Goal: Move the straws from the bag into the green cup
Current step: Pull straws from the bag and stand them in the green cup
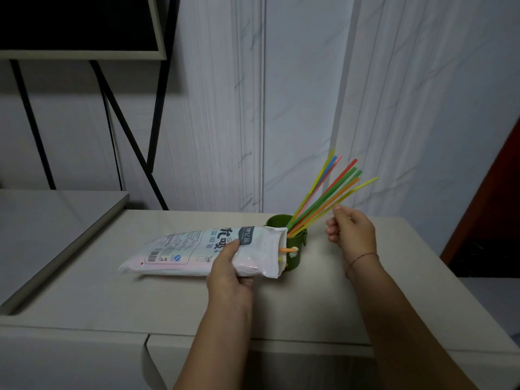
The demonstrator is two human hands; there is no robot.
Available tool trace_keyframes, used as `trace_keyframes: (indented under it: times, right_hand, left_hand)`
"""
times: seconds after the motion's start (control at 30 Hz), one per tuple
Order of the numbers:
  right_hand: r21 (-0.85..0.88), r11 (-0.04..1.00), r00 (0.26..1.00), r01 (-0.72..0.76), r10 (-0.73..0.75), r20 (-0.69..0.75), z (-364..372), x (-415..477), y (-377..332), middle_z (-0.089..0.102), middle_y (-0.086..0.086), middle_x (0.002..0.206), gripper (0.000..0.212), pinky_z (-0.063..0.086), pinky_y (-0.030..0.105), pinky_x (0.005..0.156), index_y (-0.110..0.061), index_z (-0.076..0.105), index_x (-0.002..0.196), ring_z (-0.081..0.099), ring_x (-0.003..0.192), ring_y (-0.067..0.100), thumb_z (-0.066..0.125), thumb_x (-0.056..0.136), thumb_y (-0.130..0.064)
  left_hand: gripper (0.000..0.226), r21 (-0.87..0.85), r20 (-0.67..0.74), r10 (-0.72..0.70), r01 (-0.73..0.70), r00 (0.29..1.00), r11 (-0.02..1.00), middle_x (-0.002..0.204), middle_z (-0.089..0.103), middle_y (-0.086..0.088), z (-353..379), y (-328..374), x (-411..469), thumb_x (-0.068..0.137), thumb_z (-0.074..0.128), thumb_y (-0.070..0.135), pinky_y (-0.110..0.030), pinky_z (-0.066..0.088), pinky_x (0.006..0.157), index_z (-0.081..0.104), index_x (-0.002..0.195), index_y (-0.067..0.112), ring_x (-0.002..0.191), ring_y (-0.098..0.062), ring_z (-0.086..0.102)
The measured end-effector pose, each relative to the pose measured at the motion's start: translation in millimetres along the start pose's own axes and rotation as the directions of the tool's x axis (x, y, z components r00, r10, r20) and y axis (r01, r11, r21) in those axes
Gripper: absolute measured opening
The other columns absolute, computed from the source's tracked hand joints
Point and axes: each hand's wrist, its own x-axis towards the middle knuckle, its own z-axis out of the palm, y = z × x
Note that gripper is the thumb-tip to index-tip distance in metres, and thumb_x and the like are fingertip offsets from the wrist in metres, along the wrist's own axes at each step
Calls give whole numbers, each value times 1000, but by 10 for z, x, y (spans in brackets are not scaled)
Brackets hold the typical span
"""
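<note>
I see L hand (229, 267) gripping bag (197, 253) on desk (84, 291); R hand (351, 233) pinching a yellow straw (354, 190) in cup (298, 244).

I saw a pale table (281, 311), a grey slab (56, 220) overlapping its left edge, and a black-legged stand (132, 147) behind.

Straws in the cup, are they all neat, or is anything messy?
The straws in the green cup all lean right, fanned out. An orange straw pokes out of the bag mouth. Nothing is spilled.
</note>
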Motion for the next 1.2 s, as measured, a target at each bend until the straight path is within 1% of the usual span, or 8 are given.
trace_keyframes:
  times: [0.2,0.37,0.5,0.6,0.67,0.83,0.93,1.2]
  right_hand:
    - [12,1000,1000,5,-5,-25,20,38,25,53,7,63,11,39,13,38,-4,61,97,47,35,0,56,90,-10]
    - [-169,966,974,-197,212,75,72,-62,80,52,9,55,12,39,15,36,0,61,81,46,36,10,53,89,-6]
    - [-94,872,813,-480,482,325,180,-419,61,60,9,66,20,48,19,44,-4,59,84,54,36,6,47,95,-15]
    - [170,670,651,-723,577,494,259,-572,83,65,11,98,41,54,33,64,-6,60,109,63,77,20,36,99,-36]
    - [285,575,625,-767,569,535,299,-604,70,63,12,105,44,49,39,69,-7,59,115,60,90,26,33,99,-39]
    - [376,545,659,-749,550,513,358,-633,56,66,13,73,34,53,40,70,-7,61,103,57,79,27,37,99,-30]
    - [384,553,671,-740,560,487,371,-640,46,67,16,83,31,57,38,53,-5,60,111,60,80,30,41,97,-26]
    - [94,876,847,-473,424,320,362,-577,80,65,9,88,16,50,28,62,-16,66,97,61,77,20,51,93,-22]
  left_hand:
    - [45,38,15,10,-10,1000,999,112,67,-7,0,23,12,81,64,-3,-38,57,65,53,122,15,83,-18,66]
    - [42,60,37,15,-17,999,998,104,68,-5,5,17,32,82,64,-2,-38,57,70,53,118,15,85,-18,66]
    - [40,105,50,93,-98,994,990,109,69,-7,11,-4,54,80,67,0,-41,53,88,59,118,9,92,-21,67]
    - [40,174,74,285,-294,956,940,111,71,-10,42,-47,56,75,72,-1,-35,55,83,65,114,7,93,-21,69]
    - [35,235,131,416,-436,900,869,108,72,-4,70,-76,14,74,75,0,-33,55,82,66,102,20,93,-17,70]
    - [38,288,220,504,-549,835,784,103,71,8,90,-107,-61,73,77,1,-43,55,92,62,92,30,96,-14,69]
    - [38,270,213,504,-546,837,793,103,71,8,81,-85,-46,73,77,0,-45,53,94,63,93,29,98,-16,69]
    - [40,186,158,439,-464,884,866,116,70,-4,52,-31,31,76,72,-4,-40,52,95,64,107,21,105,-20,67]
